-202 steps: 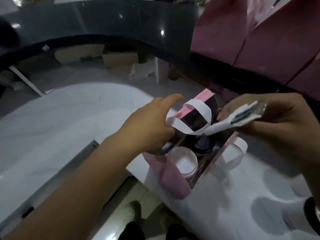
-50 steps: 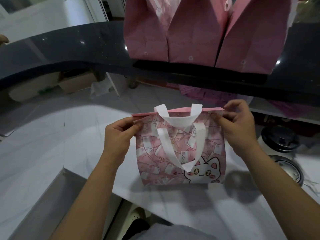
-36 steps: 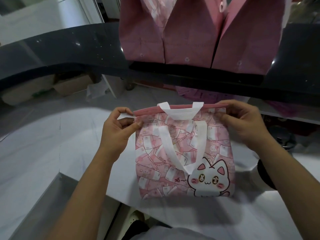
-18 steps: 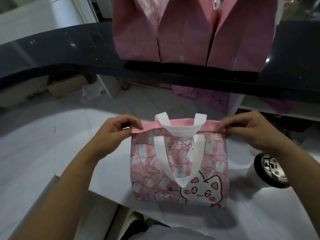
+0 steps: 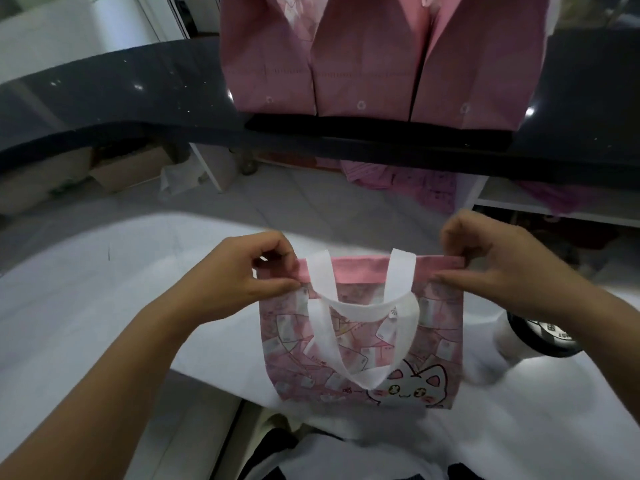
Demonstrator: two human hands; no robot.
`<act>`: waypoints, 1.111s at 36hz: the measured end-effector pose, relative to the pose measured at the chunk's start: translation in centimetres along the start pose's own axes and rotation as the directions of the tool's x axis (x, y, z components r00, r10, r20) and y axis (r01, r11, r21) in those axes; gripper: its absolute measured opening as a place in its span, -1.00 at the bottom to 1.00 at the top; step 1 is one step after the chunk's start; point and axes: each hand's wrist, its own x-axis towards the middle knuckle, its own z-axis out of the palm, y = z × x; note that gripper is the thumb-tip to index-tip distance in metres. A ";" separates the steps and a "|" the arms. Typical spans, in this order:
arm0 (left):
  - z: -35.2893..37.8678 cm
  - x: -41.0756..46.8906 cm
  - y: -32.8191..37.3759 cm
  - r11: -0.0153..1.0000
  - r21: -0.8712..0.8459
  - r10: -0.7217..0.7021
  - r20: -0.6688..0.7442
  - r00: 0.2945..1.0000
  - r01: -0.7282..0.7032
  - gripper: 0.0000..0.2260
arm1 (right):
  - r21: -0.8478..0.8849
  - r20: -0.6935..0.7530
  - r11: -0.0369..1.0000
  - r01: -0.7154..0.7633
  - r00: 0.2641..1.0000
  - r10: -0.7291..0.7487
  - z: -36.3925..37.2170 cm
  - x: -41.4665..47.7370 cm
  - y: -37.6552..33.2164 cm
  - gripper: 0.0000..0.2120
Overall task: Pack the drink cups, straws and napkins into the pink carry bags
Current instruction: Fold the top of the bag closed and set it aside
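- Pinching the top corners of a pink carry bag (image 5: 363, 344), both hands hold it upright on the white tabletop (image 5: 104, 306), near the tabletop's near edge.
- The left hand (image 5: 239, 275) grips the bag's top left corner, thumb and fingers closed on the plain pink rim.
- The right hand (image 5: 495, 268) grips the top right corner in the same way, thumb under and fingers curled over the rim.
- The bag's near face carries a busy pink print, with a white cartoon cat (image 5: 412, 389) at its lower right.
- Two white handles (image 5: 360, 306) hang down over the near face, one loop shorter and one reaching almost to the cat.
- The mouth of the bag looks pulled flat between the hands; what is inside cannot be seen.
- Just right of the bag, partly hidden behind the right wrist, stands a white drink cup (image 5: 512, 344) with a dark lid (image 5: 543, 337).
- On the far side, a dark glossy counter (image 5: 114, 98) curves across the scene, and a row of pink bags (image 5: 363, 60) stands on it.
- Below that counter, more pink material (image 5: 401, 185) lies heaped on the floor, with a cardboard box (image 5: 131, 168) to the far left.
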 end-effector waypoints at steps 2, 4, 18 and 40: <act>0.1 0.0 0.3 0.997 -0.056 -0.039 0.073 0.997 0.043 -0.77 | -0.066 0.079 0.998 -0.007 0.997 0.012 0.0 -0.2 -0.6 -0.67; 0.1 -0.1 0.8 0.988 -0.106 -0.091 0.169 0.981 0.110 -0.63 | -0.128 0.122 0.991 0.023 0.993 -0.007 0.1 -0.3 -1.5 -0.75; 1.8 -1.8 1.3 0.992 0.117 -0.072 0.184 0.980 0.051 -0.72 | -0.407 0.135 0.891 0.201 0.978 -0.159 2.4 -2.0 -3.2 -0.72; 0.8 -3.3 -0.3 0.929 0.276 0.210 0.159 0.965 -0.247 -0.68 | -0.599 0.347 0.688 0.410 0.907 -0.239 4.2 -1.5 -3.1 -0.60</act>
